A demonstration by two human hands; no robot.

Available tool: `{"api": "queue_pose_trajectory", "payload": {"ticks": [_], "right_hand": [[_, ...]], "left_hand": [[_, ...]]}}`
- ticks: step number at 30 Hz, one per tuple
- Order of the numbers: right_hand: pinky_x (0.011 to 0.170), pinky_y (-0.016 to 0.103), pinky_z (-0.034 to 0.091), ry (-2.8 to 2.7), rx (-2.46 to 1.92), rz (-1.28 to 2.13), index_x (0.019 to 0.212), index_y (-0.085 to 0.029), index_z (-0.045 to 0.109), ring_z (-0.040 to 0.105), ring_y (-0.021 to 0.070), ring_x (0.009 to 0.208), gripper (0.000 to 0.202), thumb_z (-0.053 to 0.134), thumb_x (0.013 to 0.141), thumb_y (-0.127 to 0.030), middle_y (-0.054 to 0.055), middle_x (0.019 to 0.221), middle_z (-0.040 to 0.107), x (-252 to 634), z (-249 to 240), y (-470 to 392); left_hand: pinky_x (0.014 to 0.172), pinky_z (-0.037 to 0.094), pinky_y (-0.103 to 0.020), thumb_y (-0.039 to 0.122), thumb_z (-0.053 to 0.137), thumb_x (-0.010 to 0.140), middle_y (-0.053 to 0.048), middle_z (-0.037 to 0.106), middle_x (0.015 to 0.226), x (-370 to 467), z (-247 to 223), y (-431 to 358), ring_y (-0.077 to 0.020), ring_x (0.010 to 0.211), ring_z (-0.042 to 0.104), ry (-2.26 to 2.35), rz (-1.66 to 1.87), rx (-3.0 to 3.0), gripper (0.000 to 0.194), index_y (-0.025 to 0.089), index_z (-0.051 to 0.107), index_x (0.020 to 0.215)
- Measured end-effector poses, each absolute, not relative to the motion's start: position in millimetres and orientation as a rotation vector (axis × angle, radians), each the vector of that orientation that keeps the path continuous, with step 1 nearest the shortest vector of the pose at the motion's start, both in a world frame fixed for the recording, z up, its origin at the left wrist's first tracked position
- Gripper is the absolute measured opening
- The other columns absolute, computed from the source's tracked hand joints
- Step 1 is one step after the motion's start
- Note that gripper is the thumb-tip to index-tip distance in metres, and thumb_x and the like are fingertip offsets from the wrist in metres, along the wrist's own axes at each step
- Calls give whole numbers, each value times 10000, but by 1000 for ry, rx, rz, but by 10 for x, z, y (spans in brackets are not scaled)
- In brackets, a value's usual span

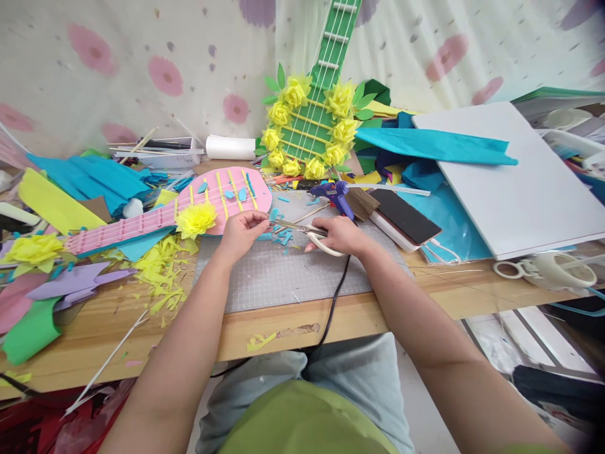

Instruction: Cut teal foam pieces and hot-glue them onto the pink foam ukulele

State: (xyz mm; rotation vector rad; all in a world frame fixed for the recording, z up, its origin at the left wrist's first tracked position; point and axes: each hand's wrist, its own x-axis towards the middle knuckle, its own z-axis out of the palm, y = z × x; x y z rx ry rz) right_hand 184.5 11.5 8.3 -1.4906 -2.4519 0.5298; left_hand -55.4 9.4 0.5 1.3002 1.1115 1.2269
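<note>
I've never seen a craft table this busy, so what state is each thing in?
Scissors: held in right hand; blade gap unclear.
Blue scrap: pinched in left hand.
Glue gun: lying down, glue stick sticking out.
Phone: screen dark.
Pink guitar: lying down, strung.
Green guitar: upright, strung, yellow flowers attached.
White roll: rolled up.

The right grip [341,234] holds scissors [302,229], their blades reaching left to a small blue piece [274,215] pinched in the left grip [246,230]. Below both lies a grey cutting mat [293,277] on the wooden worktop [265,334], with blue scraps [283,238] just beside the blades. Left of the left grip — a pink paper guitar [215,198] with a yellow flower [195,220]. Beyond the right grip — a blue glue gun [333,194], and behind it a green guitar [314,113] ringed with yellow flowers [341,99].
</note>
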Motion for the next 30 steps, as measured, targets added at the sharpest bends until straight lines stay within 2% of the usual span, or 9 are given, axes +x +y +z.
{"api": "queue_pose_trajectory", "payload": {"ticks": [9,18,30], "right_hand": [[554,252,206,-2448,-1486,502,627,-202,480,395,116,576,459,599,675,-643,-20,588,487,1815,103,97],[554,256,199,-2433,-1478,477,604,-199,466,371,112,568,476,621,652,-647,-26,563,458,1829,80,113],[568,255,210,-2453,-1506,479,652,-205,490,425,129,598,465,573,684,-662,-10,603,498,1819,86,104]], "left_hand": [[717,538,-344,379,759,547,-16,647,719,-540,-9,84,-141,670,608,1129,1200,1359,296,147,620,665],[711,544,-345,397,784,506,-7,643,674,-534,13,79,-134,637,602,1102,1199,1319,338,141,639,673],[740,547,-368,366,786,514,-14,657,689,-545,-3,94,-170,700,645,1112,1235,1274,312,143,641,676]]}}
